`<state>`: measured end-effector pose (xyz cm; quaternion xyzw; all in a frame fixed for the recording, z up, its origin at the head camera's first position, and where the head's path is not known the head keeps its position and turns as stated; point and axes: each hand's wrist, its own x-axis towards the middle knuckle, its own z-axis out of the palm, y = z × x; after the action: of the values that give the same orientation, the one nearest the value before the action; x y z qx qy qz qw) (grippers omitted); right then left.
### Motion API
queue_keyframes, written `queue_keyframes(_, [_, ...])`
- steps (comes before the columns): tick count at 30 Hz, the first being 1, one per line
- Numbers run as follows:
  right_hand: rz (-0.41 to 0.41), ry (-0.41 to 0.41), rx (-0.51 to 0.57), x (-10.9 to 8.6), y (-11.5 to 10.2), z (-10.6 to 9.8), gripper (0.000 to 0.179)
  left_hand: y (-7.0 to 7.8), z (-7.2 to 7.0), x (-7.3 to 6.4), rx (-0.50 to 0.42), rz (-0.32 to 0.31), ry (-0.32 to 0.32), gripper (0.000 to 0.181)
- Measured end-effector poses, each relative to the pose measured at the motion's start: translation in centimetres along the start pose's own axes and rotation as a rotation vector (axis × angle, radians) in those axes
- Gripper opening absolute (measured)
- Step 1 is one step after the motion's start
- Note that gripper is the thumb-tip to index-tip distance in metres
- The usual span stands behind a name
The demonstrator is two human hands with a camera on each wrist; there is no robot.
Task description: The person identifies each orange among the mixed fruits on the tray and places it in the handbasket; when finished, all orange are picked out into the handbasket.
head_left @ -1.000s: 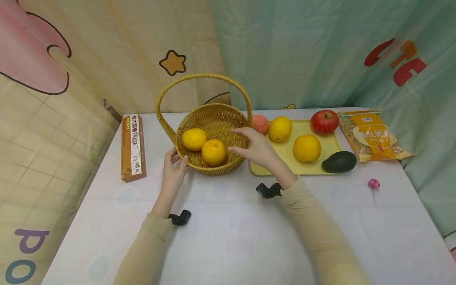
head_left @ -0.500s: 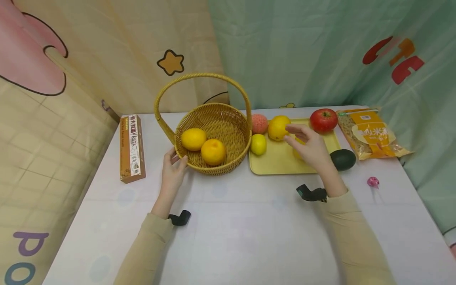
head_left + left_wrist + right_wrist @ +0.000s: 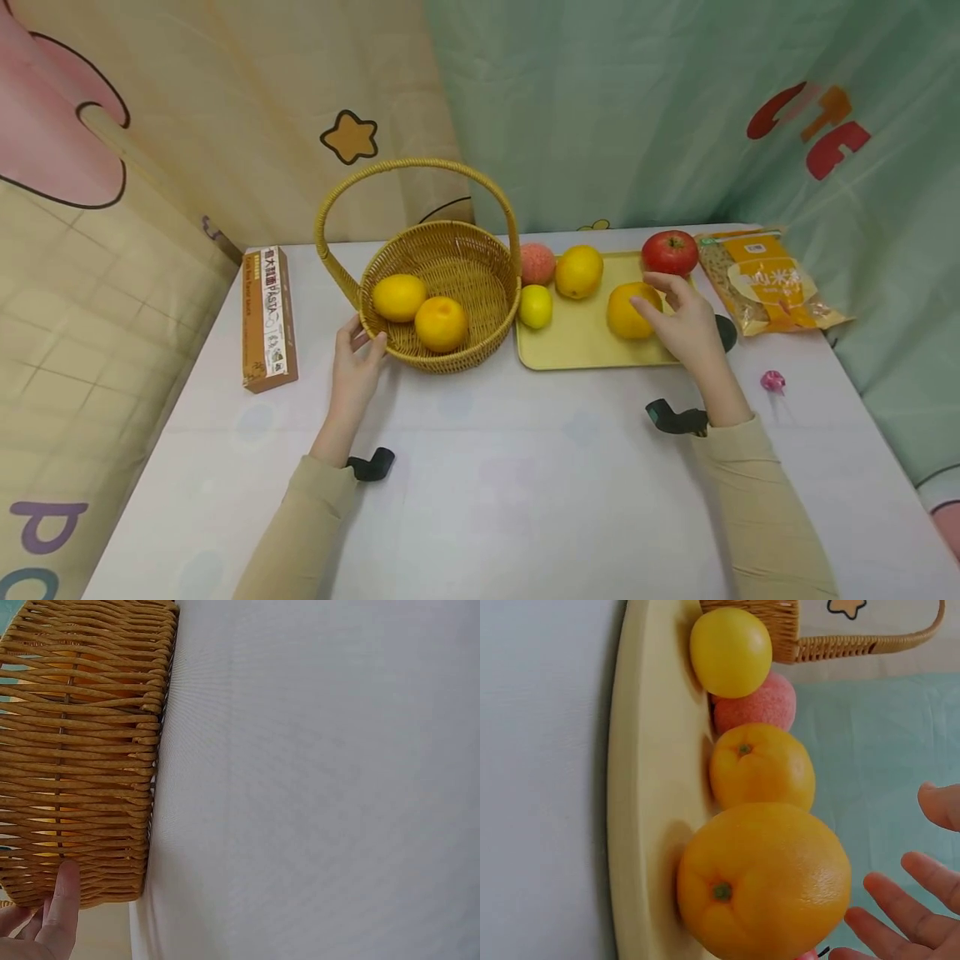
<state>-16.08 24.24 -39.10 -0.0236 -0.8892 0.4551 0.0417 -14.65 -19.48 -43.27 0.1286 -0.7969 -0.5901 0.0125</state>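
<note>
My left hand [image 3: 356, 358] holds the near left side of a woven basket [image 3: 498, 329] with a tall handle. In the left wrist view its thumb [image 3: 66, 889] presses the basket's outer wall. Inside the basket lie a yellow fruit [image 3: 399, 297] and an orange [image 3: 441, 324]. My right hand [image 3: 688, 325] is over the right side of a yellow tray [image 3: 570, 357], fingers spread. It is close beside a large orange [image 3: 628, 311], apart from it in the right wrist view, and has nothing in its fingers. An avocado [image 3: 725, 332] is mostly hidden behind this hand.
Also around the tray are a smaller orange [image 3: 579, 272], a yellow-green fruit [image 3: 536, 307], a pink peach-like fruit [image 3: 537, 264] and a red apple [image 3: 670, 252]. A pasta box [image 3: 270, 321] stands left, a bag of grain [image 3: 772, 283] right, near a pink-wrapped lollipop [image 3: 773, 382].
My right hand has left the basket and moved right to the large orange, uncovering the yellow-green fruit at the tray's left. My left hand stays on the basket.
</note>
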Motion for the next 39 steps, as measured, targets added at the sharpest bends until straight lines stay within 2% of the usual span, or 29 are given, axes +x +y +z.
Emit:
queue_keyframes(12, [0.112,-0.035,-0.055,1.0,1.7,1.1,0.077,-0.1,0.2,0.3,-0.021,0.014,-0.007,0.065])
queue_keyframes(20, [0.207,-0.102,-0.102,1.3,1.9,2.3,0.087,-0.2,0.0,0.0,-0.019,0.018,0.002,0.064])
queue_keyframes(30, [0.236,-0.101,-0.142,1.4,1.7,2.3,0.086,0.2,0.2,-0.1,-0.031,0.036,-0.006,0.063])
queue_keyframes(39, [0.233,-0.037,-0.113,1.2,1.7,2.6,0.083,-0.1,0.1,0.1,-0.016,0.039,0.006,0.063])
